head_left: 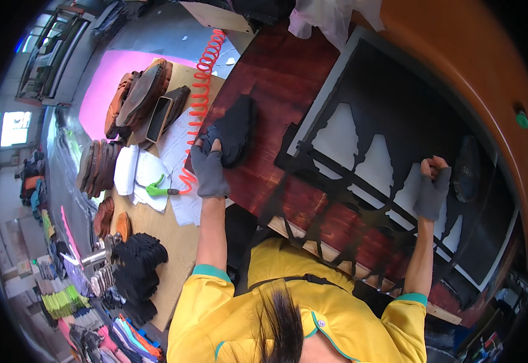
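Observation:
My left hand (210, 169), in a grey fingerless glove, is closed on the near end of a stack of black shoe-shaped cut pieces (233, 130). The stack lies on a dark red board (276, 78). My right hand (431, 190), gloved the same way, has its fingers curled in above a black sheet (367, 175) full of cut-out gaps. Whether it grips the sheet or something small is hidden. White surface shows through several gaps, and the sheet's near part hangs over the red board. Right of this hand stands a dark oval cutting die (466, 169).
An orange machine body (488, 66) with a green button (521, 119) arches along the right. On the wooden table (176, 254) at left are brown stacked pieces (143, 97), a phone (159, 120), papers (179, 142) and black stacks (137, 260). A red coiled hose (198, 91) ends in a green air gun (156, 189).

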A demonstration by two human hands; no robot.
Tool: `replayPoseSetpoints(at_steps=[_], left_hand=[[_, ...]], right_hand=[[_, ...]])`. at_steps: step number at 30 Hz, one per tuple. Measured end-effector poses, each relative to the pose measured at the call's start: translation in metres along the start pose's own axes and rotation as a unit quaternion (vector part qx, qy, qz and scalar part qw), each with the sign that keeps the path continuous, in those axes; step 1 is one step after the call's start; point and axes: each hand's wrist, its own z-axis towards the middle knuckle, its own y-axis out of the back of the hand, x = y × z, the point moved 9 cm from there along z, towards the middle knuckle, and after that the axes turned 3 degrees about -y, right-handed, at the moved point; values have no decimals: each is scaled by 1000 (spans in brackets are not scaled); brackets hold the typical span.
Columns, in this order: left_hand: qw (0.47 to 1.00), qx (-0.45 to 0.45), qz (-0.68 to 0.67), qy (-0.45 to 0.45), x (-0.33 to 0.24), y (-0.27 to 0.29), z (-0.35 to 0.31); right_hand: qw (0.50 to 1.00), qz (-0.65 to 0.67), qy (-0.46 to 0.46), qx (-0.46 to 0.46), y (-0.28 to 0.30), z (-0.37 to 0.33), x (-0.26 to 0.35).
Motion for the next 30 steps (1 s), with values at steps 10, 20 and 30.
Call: replayPoseSetpoints(at_steps=[10,20,30], left_hand=[[889,120,432,-97,-37,7,0],[737,304,375,-474,-75,-194,-77],[672,357,423,-491,-37,-202,-123]], right_hand=[[910,-320,132,-229,69,7,37],[883,-426,-197,-29,108,73,-36],[933,-349,50,68,69,39,37]])
